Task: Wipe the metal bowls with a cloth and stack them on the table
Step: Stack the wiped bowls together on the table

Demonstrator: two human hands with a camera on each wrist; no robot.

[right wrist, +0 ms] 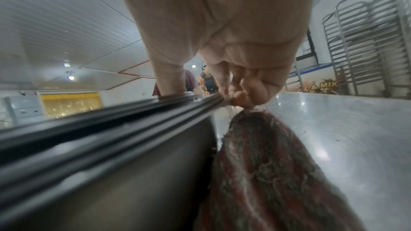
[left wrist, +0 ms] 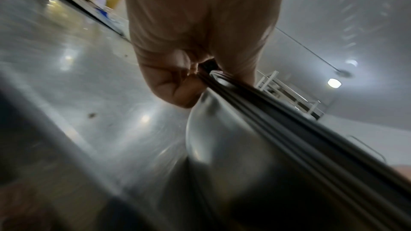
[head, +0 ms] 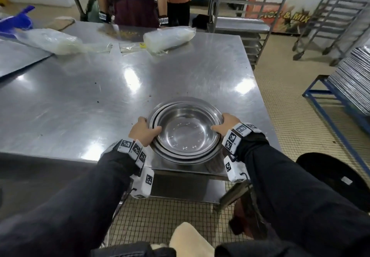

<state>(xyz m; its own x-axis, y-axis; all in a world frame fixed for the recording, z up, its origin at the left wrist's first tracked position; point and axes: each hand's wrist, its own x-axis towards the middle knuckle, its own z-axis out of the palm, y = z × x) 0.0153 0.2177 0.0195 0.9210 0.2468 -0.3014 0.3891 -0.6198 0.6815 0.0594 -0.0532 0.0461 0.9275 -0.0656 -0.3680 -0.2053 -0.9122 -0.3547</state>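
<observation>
Near the front edge of the steel table [head: 84, 88], a nest of round metal bowls [head: 185, 130] sits with its near side over that edge, several thin rolled rims stacked one inside another and the smooth, dished inside of the top bowl shining with small star-shaped glints. The left hand [head: 143, 131] grips the left rim, thumb hooked inside the bowl and fingers curled under the outer wall; the left wrist view shows the layered rims pinched between thumb and fingers [left wrist: 175, 92]. The right hand [head: 227, 125] grips the right rim the same way, and its curled fingers also hold a cloth [right wrist: 271, 173], a coarse, fuzzy weave in dull red and grey that hangs down beside the bowls' outer wall. In the head view the cloth [head: 215, 164] shows only as a dark patch just under the bowls' right side.

Both sleeves are black, with white marker-printed bands at the wrists. The table is brushed stainless steel, scratched in arcs, dotted with a few dark crumbs and mirroring ceiling lights. Far across it from the bowls lie two soft clear plastic bags [head: 168, 37] of pale contents, and people [head: 138, 0] stand beyond that far edge. Right of the table, tall wire tray racks [head: 338, 12] stand on castors over a small-tiled floor, with a stack of metal trays [head: 354, 80] on a blue frame. A corrugated white ceiling shows in the right wrist view.
</observation>
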